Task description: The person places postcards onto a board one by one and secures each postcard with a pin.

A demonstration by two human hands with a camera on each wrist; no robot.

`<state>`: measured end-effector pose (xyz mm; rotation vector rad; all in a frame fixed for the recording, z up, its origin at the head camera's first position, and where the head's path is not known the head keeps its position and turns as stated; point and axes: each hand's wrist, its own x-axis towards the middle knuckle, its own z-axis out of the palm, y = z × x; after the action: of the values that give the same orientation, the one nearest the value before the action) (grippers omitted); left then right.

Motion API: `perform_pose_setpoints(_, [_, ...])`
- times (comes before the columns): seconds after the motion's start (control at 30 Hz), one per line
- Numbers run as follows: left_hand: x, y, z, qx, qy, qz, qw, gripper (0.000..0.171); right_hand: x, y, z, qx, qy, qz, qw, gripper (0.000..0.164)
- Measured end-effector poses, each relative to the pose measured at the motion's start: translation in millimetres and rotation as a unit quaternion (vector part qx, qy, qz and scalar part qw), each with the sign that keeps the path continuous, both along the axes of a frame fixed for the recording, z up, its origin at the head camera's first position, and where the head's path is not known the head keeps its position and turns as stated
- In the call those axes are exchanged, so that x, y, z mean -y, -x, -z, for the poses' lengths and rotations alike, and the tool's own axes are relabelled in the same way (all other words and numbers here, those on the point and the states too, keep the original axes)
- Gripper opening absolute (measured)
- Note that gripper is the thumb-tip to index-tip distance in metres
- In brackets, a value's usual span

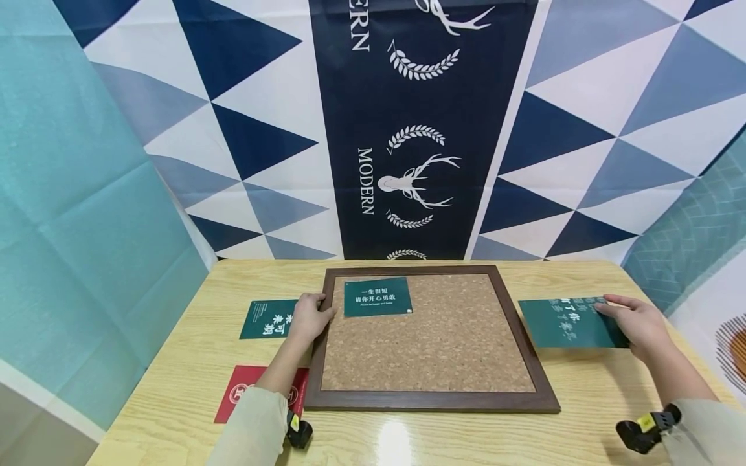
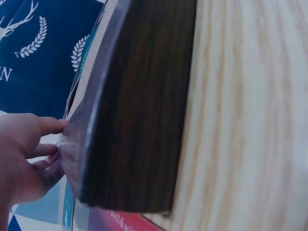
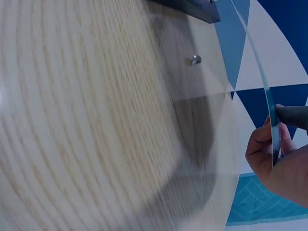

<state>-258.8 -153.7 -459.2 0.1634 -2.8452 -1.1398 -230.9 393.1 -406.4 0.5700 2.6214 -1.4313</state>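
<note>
A cork board (image 1: 431, 349) in a dark brown wooden frame lies on the table, with a green card (image 1: 377, 298) printed in white at its upper left. My left hand (image 1: 311, 317) grips the frame's left edge, its fingertips at the rim in the left wrist view. Another green card (image 1: 559, 323) with white writing is held up right of the board, its right end pinched between the thumb and fingers of my right hand (image 1: 636, 323). Edge-on in the right wrist view, this card (image 3: 264, 77) looks thin and slightly bent, raised above the tabletop.
Left of the board lie a third green card (image 1: 265, 320) and a red card (image 1: 239, 388), each partly covered by my left hand or arm. A small shiny metal piece (image 3: 196, 60) stands on the table near a frame corner. A patterned cloth (image 1: 280, 129) hangs behind.
</note>
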Motion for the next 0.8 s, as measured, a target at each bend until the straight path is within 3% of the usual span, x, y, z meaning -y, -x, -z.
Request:
perform_pose_setpoints(0.2, [-0.1, -0.5, 0.0, -0.003, 0.000, 0.000, 1.0000, 0.047, -6.7, 15.9, 16.1, -0.005, 0.020, -0.001, 1.000, 0.072])
perform_pose_setpoints(0.33, [-0.1, -0.8, 0.4, -0.005, 0.001, 0.000, 1.0000, 0.047, -9.6, 27.3, 27.3, -0.016, 0.023, 0.012, 1.000, 0.059])
perform_pose_setpoints(0.57, [-0.3, -1.3, 0.3, -0.008, -0.003, 0.000, 1.0000, 0.047, 2.5, 32.9, 25.0, -0.021, 0.026, 0.014, 0.999, 0.068])
perform_pose_setpoints(0.73, [-1.2, -2.2, -0.4, -0.011, -0.001, 0.000, 0.9999, 0.046, -6.2, 47.1, 46.0, -0.041, 0.043, 0.050, 0.997, 0.062])
perform_pose_setpoints(0.8, [-1.4, -2.5, -0.7, -0.012, -0.002, 0.000, 0.9999, 0.046, -9.8, 52.1, 53.0, -0.047, 0.053, 0.043, 0.997, 0.066])
